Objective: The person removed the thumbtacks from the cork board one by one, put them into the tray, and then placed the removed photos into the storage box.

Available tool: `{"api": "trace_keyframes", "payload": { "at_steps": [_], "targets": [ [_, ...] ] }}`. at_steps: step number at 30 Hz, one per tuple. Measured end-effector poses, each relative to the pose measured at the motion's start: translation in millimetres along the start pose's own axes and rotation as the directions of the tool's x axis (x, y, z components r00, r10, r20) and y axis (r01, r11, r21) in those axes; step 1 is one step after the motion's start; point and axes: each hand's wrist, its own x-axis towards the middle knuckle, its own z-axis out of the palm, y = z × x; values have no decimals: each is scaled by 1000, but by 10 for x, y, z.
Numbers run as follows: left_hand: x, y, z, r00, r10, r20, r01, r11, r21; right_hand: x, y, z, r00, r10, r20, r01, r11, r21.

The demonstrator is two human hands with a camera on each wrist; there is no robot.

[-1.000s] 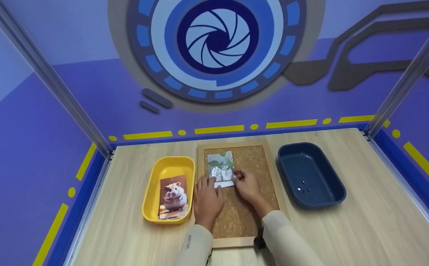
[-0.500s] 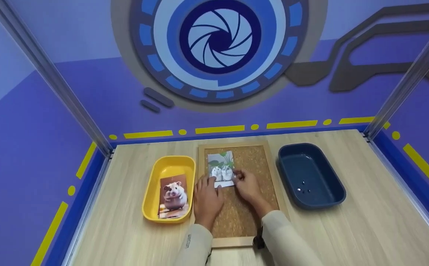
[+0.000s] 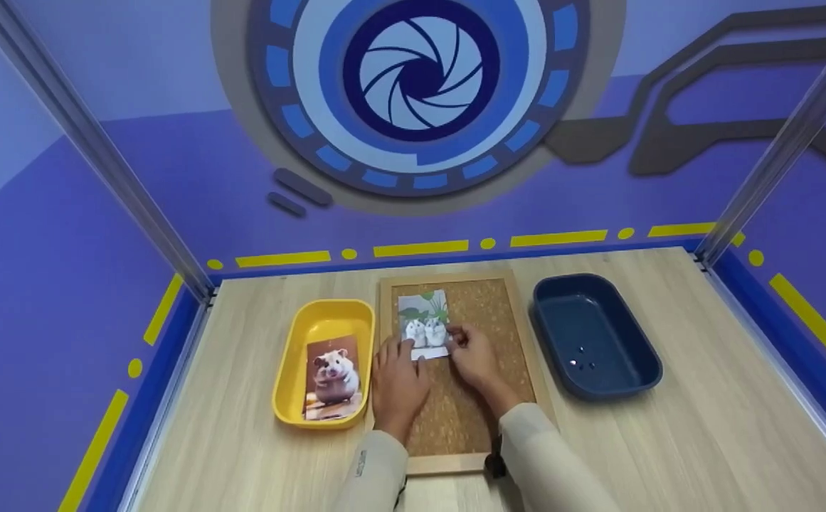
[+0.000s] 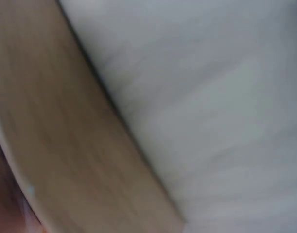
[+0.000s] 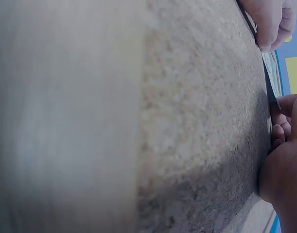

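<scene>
A photo print of two white hamsters with green leaves (image 3: 425, 313) lies on the upper left of a wood-framed corkboard (image 3: 469, 412). My left hand (image 3: 400, 384) rests at its lower left corner, extended fingers on the print. My right hand (image 3: 475, 359) has curled fingers at the print's lower right edge and pinches it there between thumb and finger. From the right wrist, the print (image 5: 270, 73) shows edge-on between both hands, low over the cork. The left wrist view is blurred and does not show the left hand's fingers.
Left of the board, a yellow tray (image 3: 288, 377) holds another hamster photo (image 3: 333, 377). On the right stands a dark blue tray (image 3: 640, 348) with several small shiny pieces (image 3: 582, 361) in it. Printed panels (image 3: 171, 185) wall the wooden table (image 3: 228, 441) at back and sides.
Both hands keep their places at the print, and the print stays put on the board. Only a slight shift of the head view shows.
</scene>
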Motion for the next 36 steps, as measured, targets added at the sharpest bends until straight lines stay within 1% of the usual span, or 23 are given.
{"api": "trace_keyframes", "payload": {
  "at_steps": [3,9,12,14,16,18,19,21,23,25,26,28,29,30,31,32,34,35,36],
  "targets": [
    [-9,1,7,1000,-1,-5,1,1000,6,-3,9,5,1000,-7,0,7,1000,-11],
    [-21,-9,36,1000,24,-14,-24,1000,4,-19,36,28,999,-30,-34,29,999,-44],
    [-31,-14,25,1000,21,7,-21,1000,14,-28,41,46,999,-28,-28,26,998,-66],
    [-28,-11,5,999,16,34,-17,1000,24,-28,38,56,1000,-19,-22,17,997,-78],
    [-20,4,-27,998,10,61,-10,1000,7,-23,37,61,1000,-7,-23,4,996,-87],
    [-18,26,-60,997,0,72,3,999,-40,-19,27,62,1000,1,-26,-3,996,-86],
    [-26,42,-81,997,-8,76,14,997,-81,-19,23,62,1000,2,-28,-5,996,-87],
    [-66,80,-124,998,-15,64,27,982,-188,-22,21,60,1000,-3,-31,0,996,-88],
    [-149,120,-178,999,-22,50,36,954,-299,-31,20,60,999,-17,-28,15,997,-81],
    [-265,161,-260,999,-15,35,28,913,-407,-46,25,61,1000,-23,-21,21,997,-74],
    [-323,178,-306,1000,-3,22,13,894,-448,-54,28,62,999,-27,-17,26,997,-70],
    [-433,204,-421,999,39,-20,-44,867,-496,-63,33,62,999,-34,-16,33,998,-58],
    [-481,213,-480,996,73,-52,-89,859,-504,-66,32,58,999,-37,-19,36,998,-57],
    [-522,215,-540,989,111,-92,-143,855,-498,-66,31,54,999,-38,-24,36,998,-60],
    [-557,208,-598,981,148,-127,-191,856,-479,-64,32,50,999,-41,-31,39,997,-63],
    [-588,195,-653,968,185,-168,-242,860,-449,-60,32,44,998,-41,-37,39,997,-69],
    [-640,136,-754,939,242,-244,-323,865,-385,-51,32,31,998,-44,-46,40,996,-84],
    [-657,85,-793,927,251,-280,-343,870,-355,-49,32,25,998,-46,-47,41,995,-86],
    [-669,27,-832,920,245,-306,-346,875,-338,-48,34,22,998,-47,-46,43,995,-85]
  ]
}}
